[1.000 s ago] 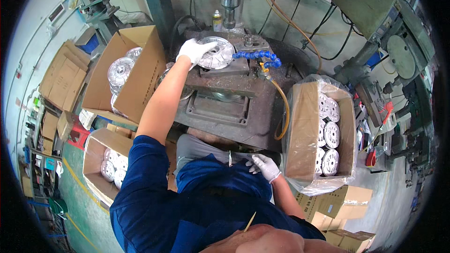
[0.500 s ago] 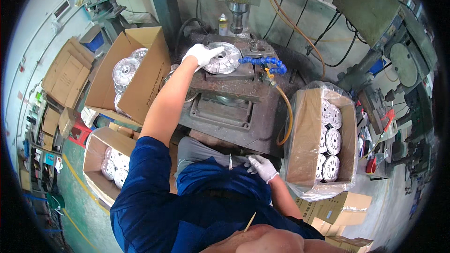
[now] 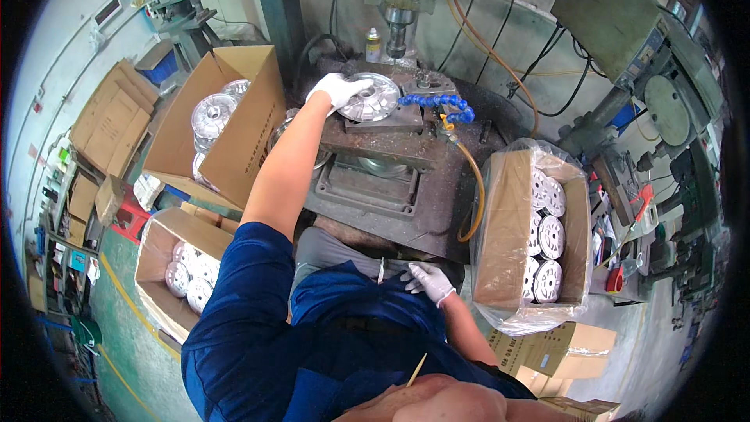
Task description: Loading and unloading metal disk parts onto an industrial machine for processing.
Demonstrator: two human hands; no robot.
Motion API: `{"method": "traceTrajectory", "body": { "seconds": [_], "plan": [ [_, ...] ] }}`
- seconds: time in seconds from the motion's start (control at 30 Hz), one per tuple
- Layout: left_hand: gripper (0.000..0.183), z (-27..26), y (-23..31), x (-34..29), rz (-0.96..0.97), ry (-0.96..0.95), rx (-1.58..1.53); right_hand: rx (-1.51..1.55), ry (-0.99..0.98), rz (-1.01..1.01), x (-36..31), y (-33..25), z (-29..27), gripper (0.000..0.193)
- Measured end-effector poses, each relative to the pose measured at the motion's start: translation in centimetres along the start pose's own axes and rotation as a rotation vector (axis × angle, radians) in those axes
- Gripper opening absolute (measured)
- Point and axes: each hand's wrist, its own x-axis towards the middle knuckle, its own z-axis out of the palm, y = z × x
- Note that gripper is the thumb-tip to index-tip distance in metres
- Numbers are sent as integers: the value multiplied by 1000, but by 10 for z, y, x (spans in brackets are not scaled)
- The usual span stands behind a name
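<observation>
White-gloved left hand (image 3: 337, 91): gripping rim of round silver metal disc (image 3: 378, 101) | Disc: on grey steel block (image 3: 398, 120), apparently seated, not yet released | White-gloved right hand (image 3: 431, 281): loosely spread at lap (image 3: 363, 297)

Bright, even light puts glints on the metal disc (image 3: 378, 102); straight edges bend and soften toward black corners.

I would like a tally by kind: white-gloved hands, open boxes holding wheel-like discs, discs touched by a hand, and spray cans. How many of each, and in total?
White-gloved hands: 2 (left hand, right hand)
Open boxes: 3 (upper-left box, lower-left box, right-side box)
Touched disc: 1
Spray can: 1
Total: 7
</observation>
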Motion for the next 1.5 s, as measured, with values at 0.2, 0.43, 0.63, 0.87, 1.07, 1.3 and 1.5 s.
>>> {"method": "traceTrajectory", "body": {
  "seconds": [0.2,0.43,0.63,0.87,1.07,1.3,1.5],
  "plan": [
    [71,2,1,0,-28,75,40,459,-118,239,51,66,0,42],
    [75,0,3,-4,-39,28,19,746,-144,276,67,87,-17,46],
    [66,2,-2,3,-37,46,-11,716,-123,242,65,86,-17,49],
    [77,3,-9,8,-10,64,104,733,-175,426,74,82,-15,46],
    [78,2,-7,8,-24,59,127,666,-141,409,68,75,-14,55],
    [78,4,-20,17,-16,66,95,699,-117,334,71,90,-17,56],
    [79,4,-8,10,-28,57,66,706,-106,326,69,84,-14,50]
  ]
}}
